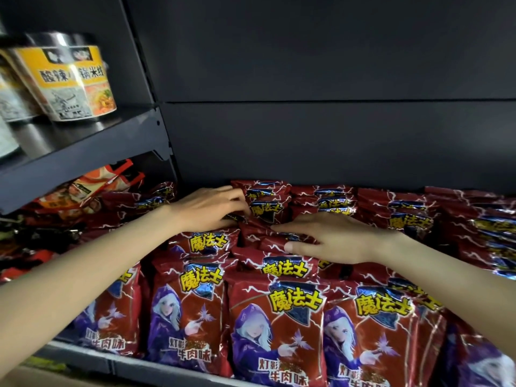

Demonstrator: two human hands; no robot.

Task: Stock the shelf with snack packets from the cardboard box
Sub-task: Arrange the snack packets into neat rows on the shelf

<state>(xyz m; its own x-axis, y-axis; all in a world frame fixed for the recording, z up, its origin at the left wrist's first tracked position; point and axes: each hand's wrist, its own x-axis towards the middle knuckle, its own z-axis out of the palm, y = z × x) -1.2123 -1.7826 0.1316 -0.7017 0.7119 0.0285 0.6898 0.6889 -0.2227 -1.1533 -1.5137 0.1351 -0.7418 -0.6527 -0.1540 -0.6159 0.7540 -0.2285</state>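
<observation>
Rows of red snack packets point(275, 328) with a purple-hooded figure and yellow lettering stand upright and fill the dark shelf point(156, 368). My left hand point(206, 209) reaches to the back middle, its fingertips tucked between packets at the rear row. My right hand point(326, 238) lies flat with straight fingers on the tops of packets in the middle rows, the thumb pressing a packet edge. The cardboard box is out of view.
On a higher shelf point(83, 152) at the left stand noodle cups point(81, 85). Below it lie orange and red packets point(92, 188) of another kind. The dark back panel point(321, 121) rises behind the rows.
</observation>
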